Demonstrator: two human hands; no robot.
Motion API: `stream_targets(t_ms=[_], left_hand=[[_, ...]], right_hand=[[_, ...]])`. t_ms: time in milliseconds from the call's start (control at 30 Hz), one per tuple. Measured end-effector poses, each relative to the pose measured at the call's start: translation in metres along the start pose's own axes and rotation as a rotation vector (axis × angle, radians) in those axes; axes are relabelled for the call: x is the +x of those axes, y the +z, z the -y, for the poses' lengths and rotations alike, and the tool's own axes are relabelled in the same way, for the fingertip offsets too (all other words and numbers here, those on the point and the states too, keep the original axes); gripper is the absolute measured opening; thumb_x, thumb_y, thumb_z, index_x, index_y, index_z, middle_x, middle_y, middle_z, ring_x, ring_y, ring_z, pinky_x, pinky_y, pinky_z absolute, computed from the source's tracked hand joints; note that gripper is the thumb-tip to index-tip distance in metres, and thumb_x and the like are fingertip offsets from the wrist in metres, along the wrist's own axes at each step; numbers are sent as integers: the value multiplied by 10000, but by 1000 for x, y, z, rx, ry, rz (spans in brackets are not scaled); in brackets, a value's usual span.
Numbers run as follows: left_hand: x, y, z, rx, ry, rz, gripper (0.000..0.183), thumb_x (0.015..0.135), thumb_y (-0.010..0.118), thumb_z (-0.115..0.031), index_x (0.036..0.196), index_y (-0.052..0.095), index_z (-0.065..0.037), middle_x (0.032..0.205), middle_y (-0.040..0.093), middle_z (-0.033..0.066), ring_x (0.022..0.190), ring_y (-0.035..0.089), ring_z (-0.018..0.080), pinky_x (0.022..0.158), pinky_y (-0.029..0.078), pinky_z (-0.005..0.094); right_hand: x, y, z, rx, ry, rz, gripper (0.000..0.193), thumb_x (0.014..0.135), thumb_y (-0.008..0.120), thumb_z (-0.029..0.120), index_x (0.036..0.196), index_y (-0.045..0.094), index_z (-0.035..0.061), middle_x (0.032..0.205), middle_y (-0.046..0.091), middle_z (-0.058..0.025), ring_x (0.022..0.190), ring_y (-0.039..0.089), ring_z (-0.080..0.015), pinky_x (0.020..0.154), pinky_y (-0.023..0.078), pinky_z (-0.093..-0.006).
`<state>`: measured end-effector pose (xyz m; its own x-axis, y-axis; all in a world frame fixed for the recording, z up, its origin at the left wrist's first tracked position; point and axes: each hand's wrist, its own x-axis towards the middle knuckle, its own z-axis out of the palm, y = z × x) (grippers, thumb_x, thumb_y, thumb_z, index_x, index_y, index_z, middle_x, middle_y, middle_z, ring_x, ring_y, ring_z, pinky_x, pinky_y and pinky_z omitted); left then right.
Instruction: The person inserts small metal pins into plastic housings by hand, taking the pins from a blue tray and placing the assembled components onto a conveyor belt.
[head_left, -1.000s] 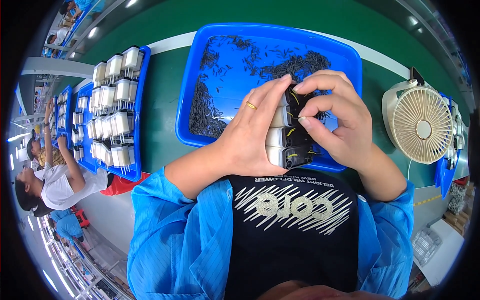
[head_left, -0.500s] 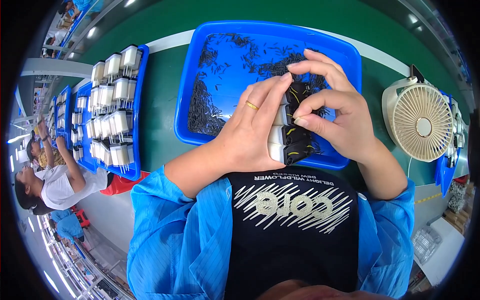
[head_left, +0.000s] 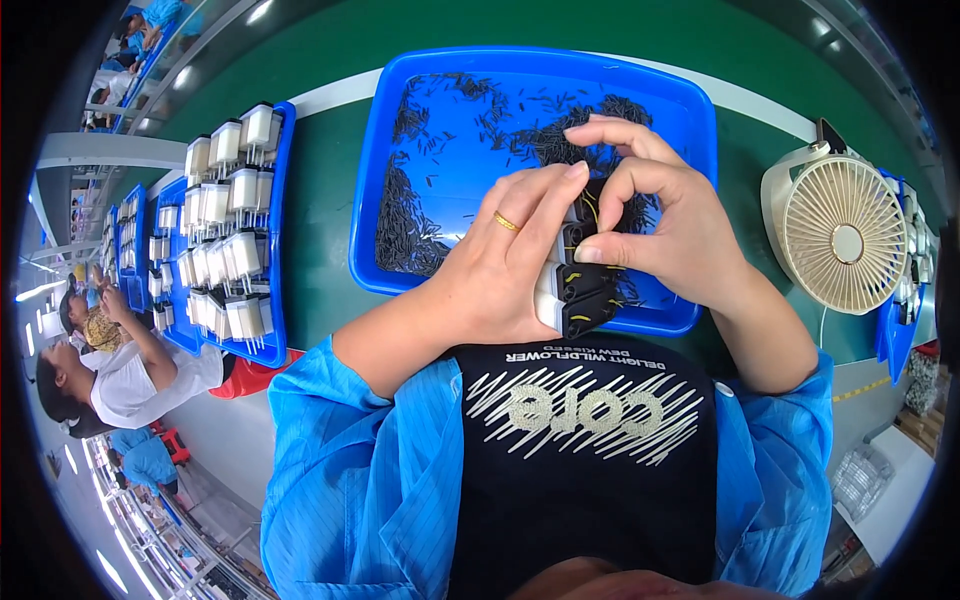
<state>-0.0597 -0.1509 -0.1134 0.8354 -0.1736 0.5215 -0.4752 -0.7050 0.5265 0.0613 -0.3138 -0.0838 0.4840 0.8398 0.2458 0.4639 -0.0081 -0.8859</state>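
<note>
Your left hand (head_left: 500, 255) clasps the row of white-and-black plastic blocks (head_left: 588, 302), over the blue plastic tray (head_left: 366, 225) | long axis: toward you | your right hand (head_left: 670, 215): beside black faces, fingers narrow, hold unclear

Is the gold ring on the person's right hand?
No, the gold ring sits on the left hand, which holds the black-and-white blocks.

We see a smooth, glossy blue plastic rectangular tray (head_left: 470, 172) holding slender matt black pieces (head_left: 400, 222). The boxy white-and-black blocks (head_left: 589, 302) look like smooth plastic. We also see a shiny gold-coloured metal ring (head_left: 505, 222), a creased blue cloth jacket (head_left: 375, 470), a matt black cloth shirt (head_left: 585, 515) and a cream, plastic-looking round fan (head_left: 846, 242) over a smooth green tabletop (head_left: 322, 210).
</note>
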Motion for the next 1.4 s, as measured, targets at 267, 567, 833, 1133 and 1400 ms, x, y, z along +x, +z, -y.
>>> stream_targets(t_ms=[267,567,833,1133,1400], left_hand=[[-3,-20,2,-133,-140,-51,1205,541,848,-349,1429,144,61,1386,315,264,1290,317,419,1075,269,460],[-9,1,-3,-212,-177,-76,1235,558,842,-327,1446,72,52,1404,257,283,1297,283,435,1087,248,461],[-6,-5,1,-237,-228,-81,1218,561,831,-299,1453,71,33,1400,258,276,1295,293,419,1083,262,440],[-5,-13,10,-559,-169,140,1253,525,817,-376,1460,84,23,1447,254,245,1318,318,367,1085,266,418],[-8,-10,3,-562,-164,195,1245,533,815,-415,1456,100,16,1426,274,248,1311,318,378,1089,258,421]], right_hand=[[18,-17,-10,-281,-39,-112,142,760,700,72,827,581,33,836,556,-79,702,533,-184,623,449,-296],[-19,8,-27,-568,67,257,197,551,690,-8,734,623,-32,837,573,-199,808,602,-388,717,503,-443],[-2,3,-14,-624,-21,128,116,623,680,22,727,637,-5,736,596,-147,693,612,-336,628,495,-415],[2,-5,-11,-702,15,30,131,654,669,-23,778,637,6,702,606,-146,655,610,-330,598,478,-410],[0,2,-8,-444,-116,-175,106,704,675,-49,783,627,1,704,611,-105,565,573,-216,536,454,-310]])
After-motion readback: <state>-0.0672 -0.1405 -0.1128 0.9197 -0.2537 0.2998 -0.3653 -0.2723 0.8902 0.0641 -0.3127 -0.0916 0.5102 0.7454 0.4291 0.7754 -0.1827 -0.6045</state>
